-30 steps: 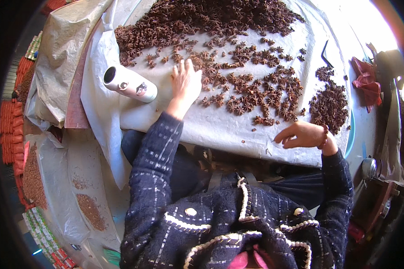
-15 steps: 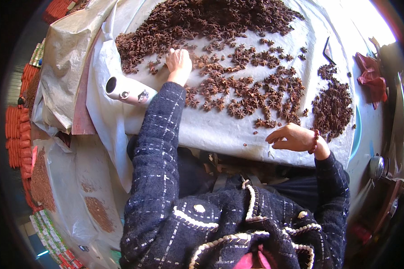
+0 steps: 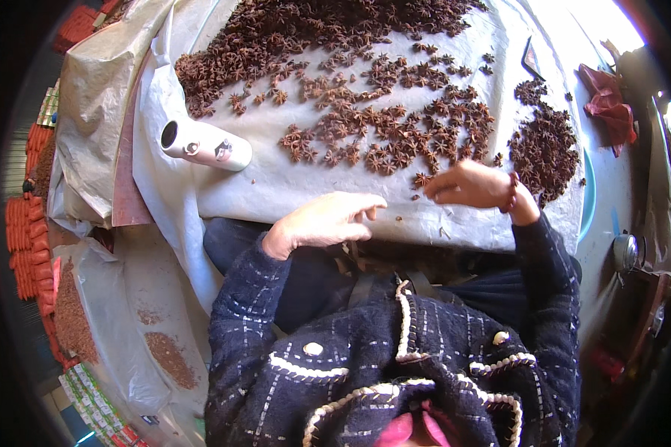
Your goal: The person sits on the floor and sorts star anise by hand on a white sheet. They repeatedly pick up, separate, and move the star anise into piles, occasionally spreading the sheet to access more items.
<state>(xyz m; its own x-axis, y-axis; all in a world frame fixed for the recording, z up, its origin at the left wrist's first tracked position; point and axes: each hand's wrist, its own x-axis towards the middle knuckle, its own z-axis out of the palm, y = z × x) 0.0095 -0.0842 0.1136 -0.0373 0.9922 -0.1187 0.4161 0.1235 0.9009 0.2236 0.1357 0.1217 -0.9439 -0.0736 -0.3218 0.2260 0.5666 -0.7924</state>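
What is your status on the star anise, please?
Left hand loosely open at the near edge of the sheet. Right hand beside scattered star anise, grip unclear. White tumbler to the left, apart from both hands.

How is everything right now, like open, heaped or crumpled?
Left hand: fingers loosely bent, nothing seen inside.
Right hand: fingers loosely bent, palm hidden.
Far star anise: heaped.
Middle star anise: scattered.
Right-side star anise: small heap.
White cylinder: can't tell if open.
Red wrap: crumpled.

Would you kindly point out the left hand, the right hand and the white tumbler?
Left hand (image 3: 322, 221): head view, back of hand.
Right hand (image 3: 473, 184): head view, back of hand.
White tumbler (image 3: 207, 144): head view, side wall.
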